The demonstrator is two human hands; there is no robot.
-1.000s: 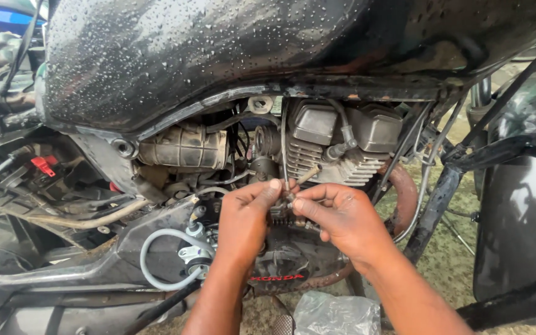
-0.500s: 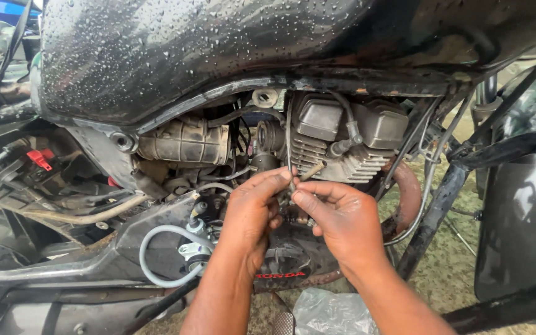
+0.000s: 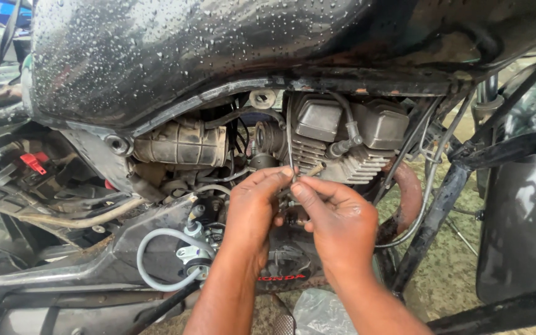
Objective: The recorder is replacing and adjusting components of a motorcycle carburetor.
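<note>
Both my hands meet in front of a motorcycle engine [image 3: 342,139] under a wet black fuel tank [image 3: 218,49]. My left hand [image 3: 252,214] and my right hand [image 3: 336,217] pinch a thin grey cable [image 3: 289,149] between fingertips. The cable runs up past the engine's finned cylinder. A small metal end piece [image 3: 313,169] sticks out just above my right fingertips. What lies behind my palms is hidden.
A ribbed rubber intake hose [image 3: 181,144] sits left of the engine. A looped grey hose [image 3: 159,260] hangs at lower left. A rusty exhaust pipe [image 3: 407,192] curves at right, beside black frame tubes [image 3: 435,211] and a dark mudguard [image 3: 522,223]. Plastic bag [image 3: 321,313] lies on the ground.
My hands stay together on the cable with only slight shifts of the fingers. The view has drifted a little, so the engine sits slightly higher and more to the right.
</note>
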